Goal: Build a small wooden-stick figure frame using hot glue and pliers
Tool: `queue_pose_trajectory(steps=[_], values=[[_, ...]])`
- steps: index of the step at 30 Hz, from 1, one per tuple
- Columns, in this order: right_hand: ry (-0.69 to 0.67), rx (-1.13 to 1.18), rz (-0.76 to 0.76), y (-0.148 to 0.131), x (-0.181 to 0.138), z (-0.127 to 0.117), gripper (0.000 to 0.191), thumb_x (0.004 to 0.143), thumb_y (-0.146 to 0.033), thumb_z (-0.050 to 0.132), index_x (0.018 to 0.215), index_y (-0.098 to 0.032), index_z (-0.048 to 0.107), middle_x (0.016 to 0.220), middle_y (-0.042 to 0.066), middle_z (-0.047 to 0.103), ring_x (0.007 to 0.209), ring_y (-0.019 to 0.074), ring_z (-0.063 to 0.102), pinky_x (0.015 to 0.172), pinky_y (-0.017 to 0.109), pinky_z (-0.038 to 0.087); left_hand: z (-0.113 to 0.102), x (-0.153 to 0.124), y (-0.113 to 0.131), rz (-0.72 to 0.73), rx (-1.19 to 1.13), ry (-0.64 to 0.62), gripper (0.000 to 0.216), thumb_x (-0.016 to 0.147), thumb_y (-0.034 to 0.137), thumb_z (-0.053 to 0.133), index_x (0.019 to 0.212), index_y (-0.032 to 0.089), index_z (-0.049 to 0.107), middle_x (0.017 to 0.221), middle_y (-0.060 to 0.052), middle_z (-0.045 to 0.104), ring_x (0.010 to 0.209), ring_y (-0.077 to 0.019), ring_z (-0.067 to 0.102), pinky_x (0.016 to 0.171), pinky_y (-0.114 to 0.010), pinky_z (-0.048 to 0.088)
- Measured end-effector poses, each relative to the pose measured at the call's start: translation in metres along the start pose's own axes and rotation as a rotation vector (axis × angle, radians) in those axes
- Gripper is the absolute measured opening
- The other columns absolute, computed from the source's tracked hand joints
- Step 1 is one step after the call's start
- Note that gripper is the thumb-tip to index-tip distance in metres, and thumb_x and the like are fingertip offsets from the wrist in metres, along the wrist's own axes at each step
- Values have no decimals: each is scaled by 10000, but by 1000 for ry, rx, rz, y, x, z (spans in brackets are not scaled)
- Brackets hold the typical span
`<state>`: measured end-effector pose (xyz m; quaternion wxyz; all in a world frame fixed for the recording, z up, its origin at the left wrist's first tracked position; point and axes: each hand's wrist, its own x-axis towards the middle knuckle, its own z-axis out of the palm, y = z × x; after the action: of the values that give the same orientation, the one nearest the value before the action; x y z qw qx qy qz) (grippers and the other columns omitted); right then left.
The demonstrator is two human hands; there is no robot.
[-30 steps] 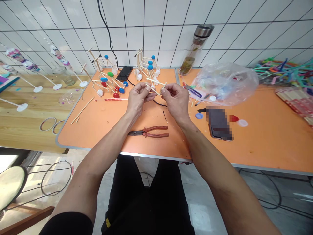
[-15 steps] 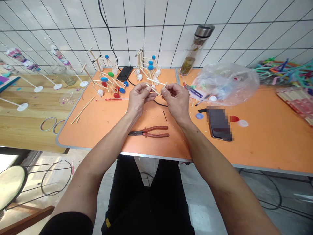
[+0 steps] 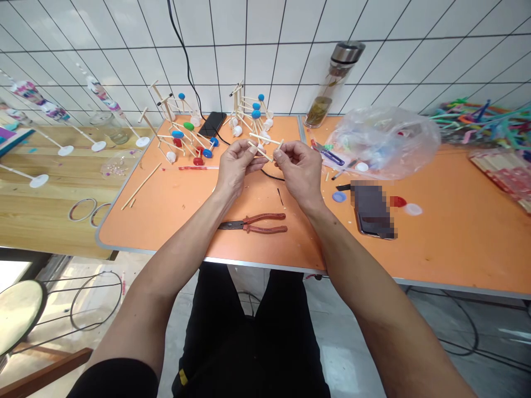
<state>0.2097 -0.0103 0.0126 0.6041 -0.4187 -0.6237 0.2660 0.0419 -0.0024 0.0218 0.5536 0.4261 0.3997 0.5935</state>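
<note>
My left hand [image 3: 234, 167] and my right hand [image 3: 298, 169] are raised together above the orange table [image 3: 166, 204]. Both are closed in a pinch on a small assembly of thin wooden sticks [image 3: 262, 149], whose ends poke out above the fingers. Red-handled pliers [image 3: 255, 222] lie on the table just below my wrists. Behind my hands stand two stick-and-cap models, one [image 3: 182, 135] to the left and one [image 3: 250, 113] in the middle.
A phone [image 3: 372, 211] lies right of my right arm, with loose bottle caps [image 3: 339, 196] beside it. A clear plastic bag [image 3: 384, 141], a glass flask [image 3: 332, 83] and a dark phone [image 3: 211, 124] on a cable stand farther back. Loose sticks [image 3: 141, 186] lie at left.
</note>
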Motion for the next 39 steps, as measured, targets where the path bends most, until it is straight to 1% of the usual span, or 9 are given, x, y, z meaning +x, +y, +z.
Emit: queue_pose_trajectory(steps=[8,14,19,24,30,35,39], values=[[-18,-20,12,-1,0,0,527,940,-766,777,869,-255,675,809,-14,670,745,157,606,716,317,515,0,0,0,-6,13,20,273,909,389,929,1020,252,721,1000,-11,858,998,-192,877,786,-230,688],[-12,-15,13,-1,0,0,544,929,-781,780,864,-249,689,814,-8,691,748,158,615,727,322,515,1,-1,2,-14,26,22,193,959,351,882,1037,251,738,1005,-7,862,1005,-178,874,785,-213,683],[-12,-8,4,0,0,0,553,923,-791,784,870,-247,697,794,-16,671,724,151,601,705,316,499,0,-1,2,-2,23,6,241,941,381,903,1043,244,733,1013,-12,863,944,-167,872,757,-207,677],[-18,-18,11,-1,0,0,539,932,-779,779,874,-249,698,812,-11,686,745,158,616,719,319,512,0,-1,1,-5,34,17,240,941,389,895,1034,249,724,1000,-9,858,950,-168,872,764,-212,677],[-13,-6,-3,2,0,0,520,940,-756,790,876,-248,703,803,-17,679,720,151,608,707,320,508,0,0,1,-1,11,10,285,902,408,931,1025,254,724,984,-9,851,938,-183,874,763,-235,685],[-11,-15,-3,2,0,0,543,934,-782,781,865,-250,698,801,-14,679,722,154,606,700,319,508,1,-1,2,-10,27,21,264,925,387,915,1021,247,713,984,0,857,945,-167,872,745,-198,666],[2,-5,-4,2,0,1,545,926,-780,789,854,-248,701,784,-14,666,710,151,592,693,318,498,2,-1,3,-5,13,16,245,937,365,906,1007,243,705,981,0,856,914,-161,869,728,-196,662]])
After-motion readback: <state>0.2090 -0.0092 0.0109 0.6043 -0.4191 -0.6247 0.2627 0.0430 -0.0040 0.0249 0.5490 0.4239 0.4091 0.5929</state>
